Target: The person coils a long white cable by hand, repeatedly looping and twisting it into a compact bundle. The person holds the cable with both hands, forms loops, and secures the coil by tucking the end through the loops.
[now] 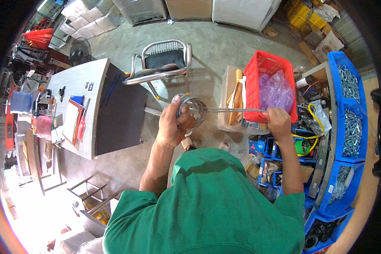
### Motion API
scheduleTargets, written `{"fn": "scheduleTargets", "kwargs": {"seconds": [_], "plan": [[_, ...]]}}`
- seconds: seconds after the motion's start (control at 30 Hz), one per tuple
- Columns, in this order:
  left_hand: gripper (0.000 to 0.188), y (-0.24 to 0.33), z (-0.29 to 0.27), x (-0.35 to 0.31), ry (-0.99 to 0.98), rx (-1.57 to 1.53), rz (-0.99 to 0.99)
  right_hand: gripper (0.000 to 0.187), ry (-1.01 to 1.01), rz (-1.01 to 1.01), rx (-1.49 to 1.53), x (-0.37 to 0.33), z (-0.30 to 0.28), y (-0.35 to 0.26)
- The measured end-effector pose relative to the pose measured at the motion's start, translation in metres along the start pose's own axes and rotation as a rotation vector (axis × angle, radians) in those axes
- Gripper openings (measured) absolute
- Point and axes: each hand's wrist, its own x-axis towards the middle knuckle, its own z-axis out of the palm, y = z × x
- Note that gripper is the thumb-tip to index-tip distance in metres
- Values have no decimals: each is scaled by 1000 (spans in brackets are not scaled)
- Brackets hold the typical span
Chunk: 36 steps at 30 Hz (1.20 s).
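Observation:
A coil of grey cable point(199, 109) hangs in my left hand point(169, 125), whose fingers are wrapped round its loops. From the coil a stretch of the same cable, in two strands side by side, runs level to the right. My right hand point(279, 121) is closed on the far end of that stretch, in front of a red plastic crate point(251, 86). Both arms are held out in front of my green shirt. Whether the strands end inside my right fist is hidden.
Purple plastic bags point(277, 91) fill the crate. Ahead stands a metal chair point(165, 63) with a black seat. A desk point(78, 78) is at the left, holding a clipboard and cutter. Blue bins point(343, 156) of bolts line the right, beside shelves with yellow hose point(313, 114).

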Motion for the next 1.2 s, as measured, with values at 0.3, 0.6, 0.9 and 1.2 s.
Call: {"fn": "scheduleTargets", "kwargs": {"seconds": [0.3, 0.6, 0.9, 1.2], "plan": [[41, 41, -16, -25, -33, 67, -27, 16, -55, 51, -156, -45, -33, 98], [41, 79, -3, -55, -180, 148, -24, 15, -15, -15, -304, -63, -50, 160], [49, 61, -26, -56, -365, -94, 138, 18, 5, 186, -86, -93, 5, 116], [41, 62, 9, -32, -148, 220, 355, 76, -644, 169, 577, 17, -32, -31]]}}
